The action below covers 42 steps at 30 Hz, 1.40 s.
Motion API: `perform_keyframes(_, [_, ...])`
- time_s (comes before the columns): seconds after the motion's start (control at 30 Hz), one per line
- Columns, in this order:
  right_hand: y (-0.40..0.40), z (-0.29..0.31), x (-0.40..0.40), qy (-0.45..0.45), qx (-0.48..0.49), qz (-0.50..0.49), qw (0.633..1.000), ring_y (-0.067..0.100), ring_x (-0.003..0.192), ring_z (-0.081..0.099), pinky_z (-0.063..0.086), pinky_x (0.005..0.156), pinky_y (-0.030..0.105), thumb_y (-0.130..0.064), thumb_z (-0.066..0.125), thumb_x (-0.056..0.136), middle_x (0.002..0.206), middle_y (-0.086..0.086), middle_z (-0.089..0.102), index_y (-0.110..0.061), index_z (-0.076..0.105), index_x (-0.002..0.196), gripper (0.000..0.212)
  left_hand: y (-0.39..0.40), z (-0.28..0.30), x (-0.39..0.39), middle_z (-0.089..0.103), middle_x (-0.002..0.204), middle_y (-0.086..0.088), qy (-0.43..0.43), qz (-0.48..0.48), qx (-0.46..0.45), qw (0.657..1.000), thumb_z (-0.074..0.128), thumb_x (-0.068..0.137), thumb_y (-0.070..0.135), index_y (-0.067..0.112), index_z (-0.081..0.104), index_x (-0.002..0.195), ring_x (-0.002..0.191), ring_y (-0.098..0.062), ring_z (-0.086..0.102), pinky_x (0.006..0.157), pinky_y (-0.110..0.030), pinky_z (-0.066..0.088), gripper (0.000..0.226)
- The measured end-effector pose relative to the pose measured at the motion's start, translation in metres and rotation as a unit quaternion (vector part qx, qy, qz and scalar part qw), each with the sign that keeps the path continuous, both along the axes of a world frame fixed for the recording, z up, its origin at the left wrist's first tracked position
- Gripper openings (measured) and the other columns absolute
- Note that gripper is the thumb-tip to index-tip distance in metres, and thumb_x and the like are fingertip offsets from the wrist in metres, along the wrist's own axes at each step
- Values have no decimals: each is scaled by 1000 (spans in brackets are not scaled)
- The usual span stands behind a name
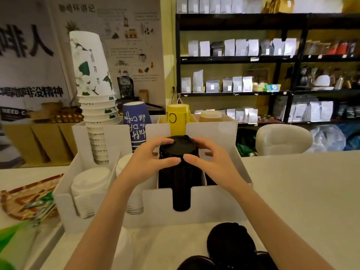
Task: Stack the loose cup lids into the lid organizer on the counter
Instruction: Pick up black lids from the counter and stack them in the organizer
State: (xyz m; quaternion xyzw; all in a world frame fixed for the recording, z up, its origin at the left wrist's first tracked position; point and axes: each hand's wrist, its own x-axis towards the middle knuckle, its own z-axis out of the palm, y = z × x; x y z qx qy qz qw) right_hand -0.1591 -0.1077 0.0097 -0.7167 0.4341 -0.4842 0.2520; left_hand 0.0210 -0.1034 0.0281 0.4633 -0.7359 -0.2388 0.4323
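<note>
Black lids (178,146) top the organizer (210,203) stack, gripped by left hand (150,159) and right hand (212,158).

The black lids (178,146) look like matt plastic (faintly sheened), the organizer (210,203) smooth white board or plastic, the table (303,184) smooth, pale, matt.

- Black shelving unit (280,59) against a yellow wall, stocked with white pouches (229,47).
- Printed posters (109,45) cover the left wall.
- White padded chair (283,139) behind the bench (302,182).
</note>
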Motion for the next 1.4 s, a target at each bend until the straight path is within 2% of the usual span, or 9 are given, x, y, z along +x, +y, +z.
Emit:
perform_keyframes(0.2, [-2, -3, 1, 23, 15, -9, 1000, 2, 105, 44, 29, 76, 5, -38, 61, 79, 111, -18, 50, -26, 47, 125, 50, -3, 0, 2, 50, 118, 9, -22, 1, 9, 1000, 70, 70, 26, 20, 55, 117, 115, -10, 47, 99, -27, 37, 49])
perform_keyframes(0.43, [1, -3, 1, 23, 13, -35, 999, 8, 104, 52, 36, 75, 8, -41, 68, 72, 110, -10, 58, -22, 52, 120, 54, -2, 1, 5, 54, 122, 4, -35, -6, 19, 999, 70, 70, 26, 22, 57, 115, 117, -11, 47, 103, -34, 37, 47])
perform_keyframes(0.63, [5, -7, 10, 39, -21, -60, 997, 5, 100, 50, 35, 72, 5, -41, 69, 71, 106, -12, 53, -22, 51, 119, 55, -1, 2, 4, 53, 129, 1, -100, 23, -5, 995, 64, 75, 31, 23, 54, 120, 113, -8, 45, 93, -29, 40, 47])
perform_keyframes(0.77, [6, -7, 12, 62, -39, -63, 995, -3, 90, 45, 33, 69, 4, -42, 65, 74, 103, -17, 48, -23, 50, 120, 53, 1, 3, 4, 59, 123, 1, -122, 35, -12, 992, 62, 76, 34, 21, 54, 121, 94, -3, 45, 73, -12, 37, 47])
perform_keyframes(0.83, [7, -7, 10, 78, -38, -61, 994, 0, 93, 44, 33, 68, 6, -42, 64, 75, 103, -15, 47, -22, 49, 122, 53, 1, 3, 4, 59, 122, 0, -144, 39, -17, 989, 61, 78, 34, 21, 52, 123, 87, -4, 42, 70, -13, 35, 48])
perform_keyframes(0.93, [9, -4, 8, 89, -31, -52, 994, 3, 98, 42, 33, 72, 9, -39, 62, 78, 103, -14, 45, -19, 48, 124, 52, 3, 2, 1, 57, 125, -1, -147, 45, -20, 988, 59, 79, 34, 20, 50, 125, 91, -7, 41, 78, -23, 35, 48])
perform_keyframes(1.1, [14, -3, 1, 95, 9, -32, 995, 9, 108, 46, 38, 92, 27, -35, 61, 80, 111, -7, 50, -25, 50, 124, 47, 5, 2, -9, 50, 131, -4, -169, 55, -31, 984, 56, 82, 30, 16, 46, 127, 110, -14, 43, 85, -22, 30, 48])
perform_keyframes(1.27, [34, -10, -14, 202, 5, -30, 979, 11, 128, 32, 28, 103, 28, -37, 59, 81, 139, -3, 43, -22, 36, 137, 62, 5, -3, -18, 48, 128, -8, -163, 56, -13, 985, 54, 82, 28, 13, 41, 128, 106, -17, 45, 82, -24, 33, 50])
perform_keyframes(1.4, [65, -8, -37, 153, 46, -48, 986, 9, 124, 41, 32, 98, 24, -35, 61, 80, 138, -5, 45, -26, 39, 135, 59, 20, -4, -30, 39, 134, -10, -175, 47, -68, 981, 57, 82, 27, 13, 38, 130, 126, -25, 35, 99, -29, 30, 53])
